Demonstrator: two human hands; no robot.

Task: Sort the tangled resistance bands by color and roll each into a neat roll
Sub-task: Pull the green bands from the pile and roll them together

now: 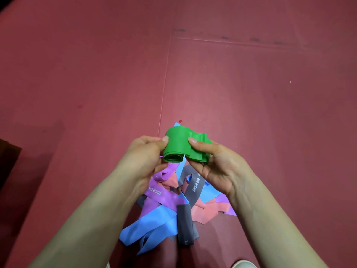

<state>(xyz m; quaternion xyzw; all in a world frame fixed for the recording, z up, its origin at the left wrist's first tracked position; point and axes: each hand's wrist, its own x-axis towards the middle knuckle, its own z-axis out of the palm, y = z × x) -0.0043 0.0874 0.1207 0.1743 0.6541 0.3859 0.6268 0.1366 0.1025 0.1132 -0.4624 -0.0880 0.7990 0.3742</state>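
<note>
A green resistance band (177, 146) is held in the air between both hands, partly wound into a roll whose open end faces me. My left hand (144, 157) pinches the roll's left side with thumb and fingers. My right hand (216, 165) grips the band's loose, bunched part on the right, thumb on top. Below the hands a tangled pile lies on the floor: blue bands (152, 227), purple bands (164, 196), pink bands (202, 211) and grey bands (185, 223). The hands hide part of the pile.
The floor is dark red matting (251, 93) with a seam (164, 89) running away from me past the pile. A dark object (8, 157) sits at the left edge. Something pale (241, 265) shows at the bottom edge.
</note>
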